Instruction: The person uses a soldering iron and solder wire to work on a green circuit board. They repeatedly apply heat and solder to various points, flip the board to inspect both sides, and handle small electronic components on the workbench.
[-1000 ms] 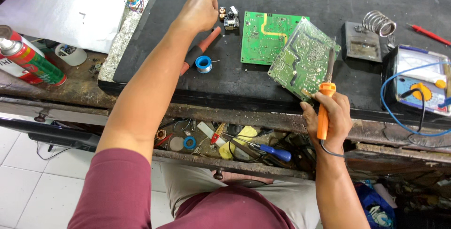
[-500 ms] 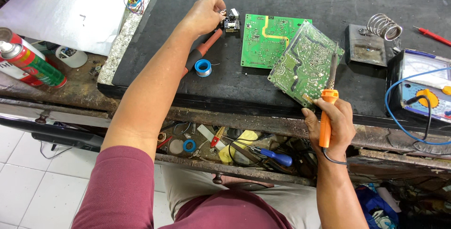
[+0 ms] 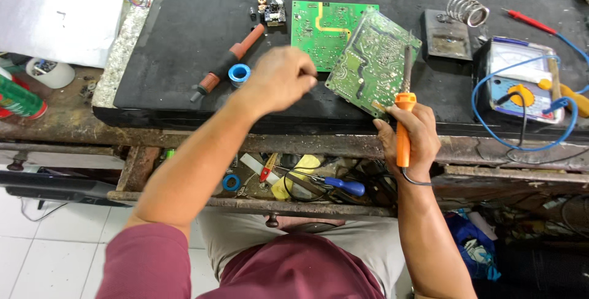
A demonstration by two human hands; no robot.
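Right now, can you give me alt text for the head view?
The right hand grips an orange-handled soldering iron against a tilted green circuit board on a black bench mat. The left hand, loosely closed, hovers beside a small blue solder spool. An open drawer below holds tools.

Two circuit boards on the bench mat (image 3: 202, 10): flat board (image 3: 319, 29) behind, tilted board (image 3: 373, 61) overlapping its right edge. Desoldering pump (image 3: 228, 62) and solder spool (image 3: 238, 73) left of the boards; small parts (image 3: 270, 9) behind them. Iron stand (image 3: 457, 26) right of the boards, multimeter (image 3: 524, 81) further right. Right hand (image 3: 412, 136) at the bench's near edge holds a soldering iron (image 3: 403, 108), tip on the tilted board. Left hand (image 3: 279, 78) just left of that board. Open drawer (image 3: 257, 176) below with screwdriver (image 3: 343, 185).
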